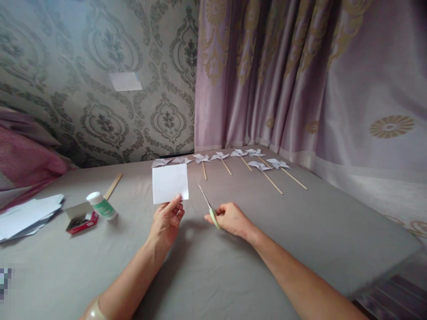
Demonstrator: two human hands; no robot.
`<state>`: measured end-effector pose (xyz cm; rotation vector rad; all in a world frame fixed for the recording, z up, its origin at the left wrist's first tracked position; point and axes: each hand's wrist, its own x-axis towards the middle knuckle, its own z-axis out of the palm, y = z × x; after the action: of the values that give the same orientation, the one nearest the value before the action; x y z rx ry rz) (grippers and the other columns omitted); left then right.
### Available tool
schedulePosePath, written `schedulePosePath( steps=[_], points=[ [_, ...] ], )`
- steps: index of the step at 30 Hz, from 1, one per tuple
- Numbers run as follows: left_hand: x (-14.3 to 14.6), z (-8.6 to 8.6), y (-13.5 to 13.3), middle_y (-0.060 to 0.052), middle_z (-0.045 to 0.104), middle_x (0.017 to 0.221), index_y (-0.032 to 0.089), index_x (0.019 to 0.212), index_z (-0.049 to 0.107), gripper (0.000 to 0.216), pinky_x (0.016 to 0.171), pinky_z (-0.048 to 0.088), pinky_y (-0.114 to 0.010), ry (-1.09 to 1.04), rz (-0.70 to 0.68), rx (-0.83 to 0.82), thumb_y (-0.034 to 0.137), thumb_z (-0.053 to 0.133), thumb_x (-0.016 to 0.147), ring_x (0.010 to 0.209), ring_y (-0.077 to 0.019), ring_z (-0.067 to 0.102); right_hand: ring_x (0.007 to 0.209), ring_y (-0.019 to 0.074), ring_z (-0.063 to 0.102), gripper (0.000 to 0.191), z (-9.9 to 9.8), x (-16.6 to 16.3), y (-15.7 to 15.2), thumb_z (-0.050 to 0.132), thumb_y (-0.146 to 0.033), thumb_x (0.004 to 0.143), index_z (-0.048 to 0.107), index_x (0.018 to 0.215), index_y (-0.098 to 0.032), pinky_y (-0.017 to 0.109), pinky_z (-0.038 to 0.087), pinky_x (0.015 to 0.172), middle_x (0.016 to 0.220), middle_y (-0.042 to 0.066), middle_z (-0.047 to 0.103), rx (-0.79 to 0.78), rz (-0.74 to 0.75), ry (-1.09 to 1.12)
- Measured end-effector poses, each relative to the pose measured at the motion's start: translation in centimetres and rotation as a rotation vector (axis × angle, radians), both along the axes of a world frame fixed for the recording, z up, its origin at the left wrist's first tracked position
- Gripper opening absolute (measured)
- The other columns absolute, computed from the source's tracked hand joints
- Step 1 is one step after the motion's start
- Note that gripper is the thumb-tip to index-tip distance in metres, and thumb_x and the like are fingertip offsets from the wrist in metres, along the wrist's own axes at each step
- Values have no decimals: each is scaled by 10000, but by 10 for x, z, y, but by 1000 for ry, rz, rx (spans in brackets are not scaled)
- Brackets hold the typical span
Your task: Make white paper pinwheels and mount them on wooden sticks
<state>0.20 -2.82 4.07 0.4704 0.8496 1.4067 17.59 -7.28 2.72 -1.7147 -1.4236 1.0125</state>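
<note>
A square of white paper (170, 182) stands upright in my left hand (167, 222), its lower right corner pinched between thumb and fingers. To the right, my right hand (231, 218) grips a pair of scissors (213, 214) by its pale green handles. The scissor blades point up and away, look closed, and are apart from the paper. Behind the paper, several white paper pinwheels (239, 153) on wooden sticks lie in a row at the far side of the grey cloth surface (213, 275). The paper partly covers the leftmost pinwheel.
On the left are a white and green glue bottle (102, 206), a small open red box (82, 221) with dark small items inside, wooden sticks (113, 186) and a stack of white paper (28, 215). Patterned wallpaper and a mauve curtain (230, 89) rise behind.
</note>
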Motion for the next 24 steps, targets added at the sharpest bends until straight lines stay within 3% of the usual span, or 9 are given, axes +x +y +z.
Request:
schedulePosePath(
  steps=[3, 6, 12, 16, 24],
  points=[
    [5, 8, 2, 44, 615, 611, 121, 719, 604, 334, 456, 398, -172, -28, 2, 16, 84, 838, 485, 483, -50, 517, 535, 77, 356, 393, 5, -5, -3, 724, -514, 605, 587, 632, -147, 233, 274, 508, 562, -47, 462, -7, 96, 196],
    [12, 15, 2, 45, 616, 618, 128, 722, 595, 350, 470, 386, -173, -57, -8, 39, 91, 849, 484, 484, -45, 510, 532, 71, 296, 495, 9, -10, -8, 725, -615, 565, 509, 607, -172, 237, 243, 495, 555, -63, 397, -19, 143, 246],
    [21, 6, 5, 33, 606, 603, 133, 660, 553, 378, 490, 366, -180, -83, -15, 20, 149, 875, 464, 501, -47, 509, 534, 85, 275, 535, 8, -9, -13, 503, -728, 742, 439, 693, -199, 246, 225, 478, 610, -55, 342, -32, 337, 153],
    [18, -5, 8, 31, 599, 602, 129, 685, 575, 390, 484, 354, -183, -62, -27, 2, 171, 880, 445, 499, -49, 498, 590, 105, 314, 584, 9, -7, -14, 374, -778, 772, 409, 697, -200, 261, 270, 532, 646, -38, 349, -12, 385, -23],
    [15, -8, 6, 11, 589, 589, 124, 657, 590, 361, 515, 363, -197, -25, -84, 51, 227, 878, 465, 548, -71, 518, 590, 110, 328, 534, 4, -5, -15, 373, -725, 812, 371, 669, -211, 270, 265, 533, 625, -37, 363, -11, 406, -130]
  ],
)
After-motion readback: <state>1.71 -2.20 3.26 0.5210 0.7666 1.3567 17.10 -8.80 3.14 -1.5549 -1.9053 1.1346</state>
